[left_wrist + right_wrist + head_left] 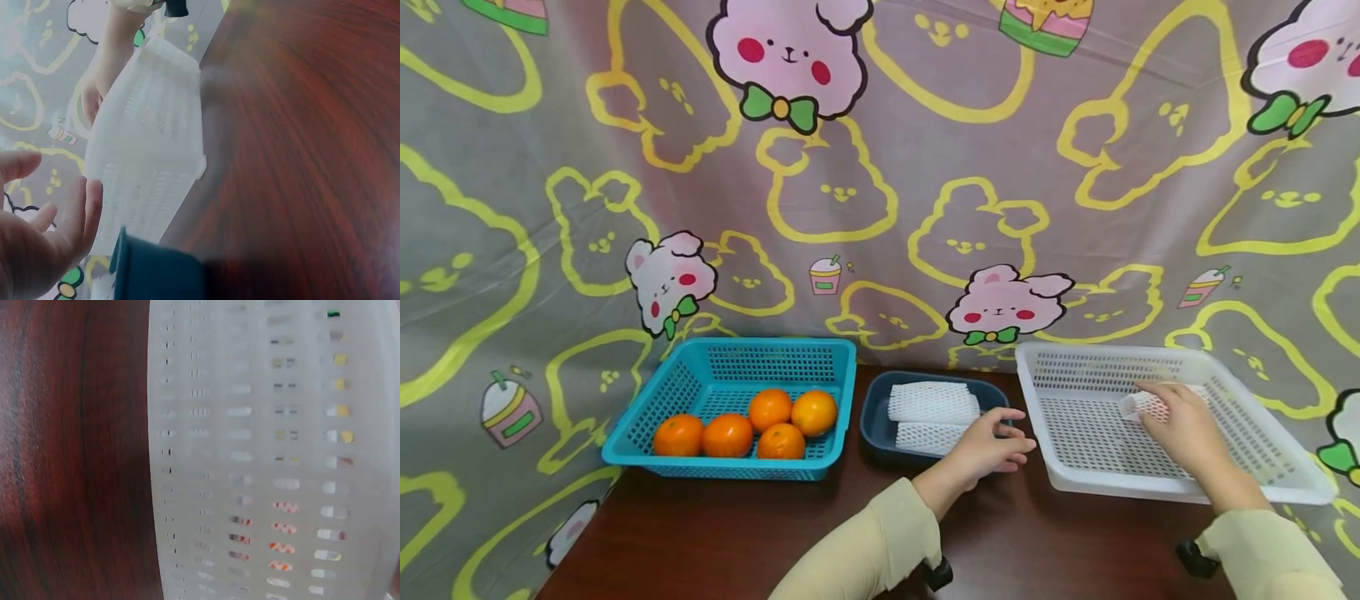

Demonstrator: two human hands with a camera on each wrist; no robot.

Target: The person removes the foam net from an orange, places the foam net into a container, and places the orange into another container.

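Note:
Inside the white basket [1120, 450] at the right, my right hand [1183, 429] grips a white foam net sleeve [1142, 407]. Orange patches with white netting show through the basket's holes in the right wrist view, so an orange [282, 548] appears to be inside the sleeve. My left hand [988, 446] hovers between the dark blue tray [874, 442] and the white basket, fingers loosely spread and holding nothing. Foam net sleeves [932, 404] lie in that tray, partly behind the left hand. The right hand's fingertips are mostly hidden.
At the left stands a turquoise basket [730, 471] with several oranges [727, 435] in it. All the containers sit on a dark brown wooden table [730, 533]. A patterned cloth [865, 208] hangs right behind them.

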